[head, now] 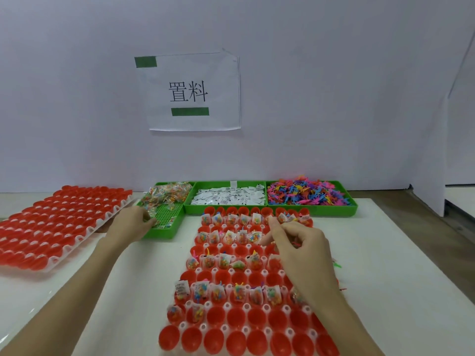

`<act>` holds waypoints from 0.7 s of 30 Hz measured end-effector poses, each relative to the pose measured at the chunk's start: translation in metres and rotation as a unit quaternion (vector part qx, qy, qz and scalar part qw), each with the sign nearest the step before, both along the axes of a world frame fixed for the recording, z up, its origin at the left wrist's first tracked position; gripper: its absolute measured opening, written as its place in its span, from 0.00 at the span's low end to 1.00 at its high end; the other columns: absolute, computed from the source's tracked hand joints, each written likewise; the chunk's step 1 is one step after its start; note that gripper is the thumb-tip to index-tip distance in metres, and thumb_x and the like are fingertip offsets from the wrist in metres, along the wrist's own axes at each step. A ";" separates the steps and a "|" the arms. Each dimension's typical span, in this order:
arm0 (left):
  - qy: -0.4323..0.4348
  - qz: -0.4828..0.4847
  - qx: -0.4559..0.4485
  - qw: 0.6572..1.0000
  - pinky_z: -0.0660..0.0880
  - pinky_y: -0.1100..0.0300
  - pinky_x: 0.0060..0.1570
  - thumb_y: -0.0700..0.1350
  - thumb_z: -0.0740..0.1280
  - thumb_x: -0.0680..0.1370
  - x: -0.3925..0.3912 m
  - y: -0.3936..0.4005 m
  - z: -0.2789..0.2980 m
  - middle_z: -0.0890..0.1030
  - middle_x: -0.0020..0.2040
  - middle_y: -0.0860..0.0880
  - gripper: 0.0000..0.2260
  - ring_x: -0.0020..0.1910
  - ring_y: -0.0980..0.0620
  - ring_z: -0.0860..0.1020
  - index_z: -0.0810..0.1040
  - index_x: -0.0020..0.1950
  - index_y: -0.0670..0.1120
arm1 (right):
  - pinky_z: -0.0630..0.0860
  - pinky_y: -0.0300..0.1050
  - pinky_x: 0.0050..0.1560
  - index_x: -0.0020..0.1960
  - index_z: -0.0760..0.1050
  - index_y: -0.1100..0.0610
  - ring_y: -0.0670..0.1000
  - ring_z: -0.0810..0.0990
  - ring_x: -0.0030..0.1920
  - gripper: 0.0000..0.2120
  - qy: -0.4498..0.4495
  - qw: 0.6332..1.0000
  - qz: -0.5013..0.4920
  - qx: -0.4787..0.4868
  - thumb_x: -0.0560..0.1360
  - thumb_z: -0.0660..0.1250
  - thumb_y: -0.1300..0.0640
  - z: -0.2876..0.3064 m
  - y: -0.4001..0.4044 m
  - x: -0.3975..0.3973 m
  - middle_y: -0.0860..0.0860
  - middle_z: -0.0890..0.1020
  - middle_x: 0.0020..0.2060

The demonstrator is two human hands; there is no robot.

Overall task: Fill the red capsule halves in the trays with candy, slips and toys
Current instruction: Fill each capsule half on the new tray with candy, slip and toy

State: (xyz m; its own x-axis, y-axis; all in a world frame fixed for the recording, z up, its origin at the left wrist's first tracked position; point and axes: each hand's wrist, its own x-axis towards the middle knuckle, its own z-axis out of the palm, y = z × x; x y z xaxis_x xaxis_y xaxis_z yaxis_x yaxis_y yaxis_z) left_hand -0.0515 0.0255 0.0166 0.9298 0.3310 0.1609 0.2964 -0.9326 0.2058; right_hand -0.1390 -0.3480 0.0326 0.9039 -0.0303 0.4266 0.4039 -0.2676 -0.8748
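A clear tray of red capsule halves [246, 317] lies in front of me; alternate rows hold candy packets, slips and toys, while the rows between and the nearest rows are bare. My right hand [295, 245] hovers over the tray's right side with fingers curled, pinching something small I cannot make out. My left hand [133, 224] reaches into the green candy bin [164, 217], fingertips curled on wrapped candies [167, 195]. Behind the tray stand a green bin of white slips [228, 197] and a green bin of colourful plastic toys [308, 194].
A second tray of red capsule halves [51, 227] lies tilted at the left, its far edge near the candy bin. A white wall with a paper sign [190, 91] stands just behind the bins. A few loose toys [338, 265] lie right of the front tray.
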 end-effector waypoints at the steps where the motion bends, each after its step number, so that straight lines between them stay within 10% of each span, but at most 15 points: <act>1: 0.020 0.000 0.008 1.000 0.72 0.57 0.35 0.50 0.72 0.80 0.004 0.001 0.004 0.85 0.42 0.41 0.15 0.37 0.48 0.79 0.85 0.44 0.38 | 0.75 0.41 0.48 0.34 0.83 0.49 0.42 0.73 0.25 0.20 0.001 1.000 -0.002 0.000 0.81 0.65 0.44 0.001 -0.001 0.000 0.41 0.75 0.23; 4: 0.068 -0.015 0.032 0.997 0.71 0.61 0.35 0.47 0.77 0.75 0.015 -0.003 0.018 0.86 0.41 0.45 0.09 0.36 0.51 0.78 0.86 0.41 0.41 | 0.77 0.50 0.56 0.34 0.83 0.49 0.43 0.72 0.23 0.19 0.005 1.000 -0.009 -0.002 0.82 0.65 0.47 0.001 -0.002 0.001 0.42 0.73 0.21; 8: 0.065 -0.016 0.110 0.992 0.75 0.58 0.40 0.37 0.73 0.75 0.019 -0.016 0.022 0.86 0.45 0.47 0.05 0.42 0.48 0.80 0.86 0.44 0.45 | 0.71 0.37 0.42 0.34 0.83 0.49 0.44 0.71 0.23 0.20 0.002 1.000 -0.013 -0.002 0.81 0.65 0.45 0.000 -0.004 0.004 0.41 0.73 0.22; 15: -0.098 -0.015 0.201 0.975 0.75 0.56 0.39 0.46 0.77 0.76 -0.002 -0.019 0.018 0.87 0.44 0.48 0.02 0.44 0.43 0.82 0.89 0.47 0.53 | 0.70 0.32 0.33 0.34 0.83 0.49 0.43 0.70 0.23 0.20 0.002 1.000 -0.010 0.003 0.82 0.64 0.46 0.001 -0.009 0.006 0.41 0.74 0.21; 18: -0.255 -0.073 0.063 0.962 0.70 0.55 0.35 0.41 0.79 0.73 -0.017 -0.027 0.012 0.86 0.38 0.47 0.02 0.39 0.44 0.78 0.88 0.42 0.46 | 0.70 0.31 0.34 0.34 0.83 0.50 0.42 0.73 0.25 0.20 0.009 1.000 -0.019 0.012 0.82 0.64 0.47 0.003 -0.010 0.007 0.37 0.74 0.22; 21: -0.294 -0.106 -0.302 0.901 0.75 0.66 0.37 0.46 0.80 0.71 -0.034 -0.060 0.014 0.87 0.40 0.53 0.03 0.38 0.52 0.82 0.87 0.42 0.50 | 0.71 0.33 0.35 0.35 0.84 0.50 0.41 0.74 0.25 0.20 0.015 0.999 -0.028 0.006 0.81 0.64 0.46 0.003 -0.011 0.009 0.39 0.77 0.24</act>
State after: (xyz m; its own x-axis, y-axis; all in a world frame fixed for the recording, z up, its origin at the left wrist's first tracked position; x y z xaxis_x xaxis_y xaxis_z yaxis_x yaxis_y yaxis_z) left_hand -0.0859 -0.0342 0.0305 0.7957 0.3482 0.4956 -0.2003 -0.6210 0.7578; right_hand -0.1305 -0.3586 0.0355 0.9130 -0.0856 0.3988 0.3623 -0.2790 -0.8893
